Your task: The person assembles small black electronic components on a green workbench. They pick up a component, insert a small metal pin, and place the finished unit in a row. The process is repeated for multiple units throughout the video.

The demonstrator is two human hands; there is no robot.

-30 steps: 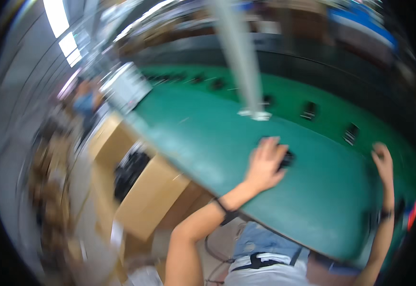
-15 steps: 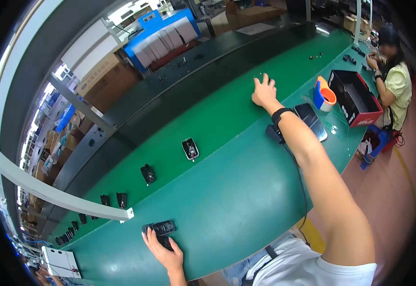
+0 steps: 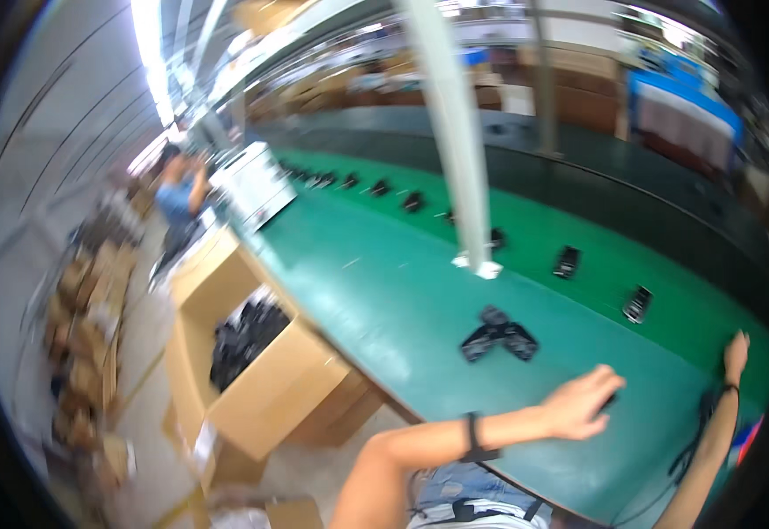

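Observation:
My left hand (image 3: 583, 407) is over the green tabletop, its fingers curled round a small dark part (image 3: 610, 403) that mostly hides behind them. To its left lies a cluster of black plastic casings (image 3: 494, 331), splayed out and apart from the hand. At the far right, my right hand (image 3: 737, 354) hovers at or over the green belt strip; it is small and blurred, so what its fingers hold cannot be made out. Nearest to it on the belt is a black casing with a light rim (image 3: 637, 304), with another black casing (image 3: 567, 262) farther left.
A grey post (image 3: 455, 132) rises from the table. More black parts (image 3: 379, 187) line the belt toward a white box (image 3: 254, 183). An open carton (image 3: 265, 388) of dark bagged items stands against the table's near edge. A co-worker (image 3: 180, 194) is at the far left.
The view has swung left, bringing in the carton and a co-worker. My left hand has left the casing cluster and moved right along the table. My right hand stays by the belt.

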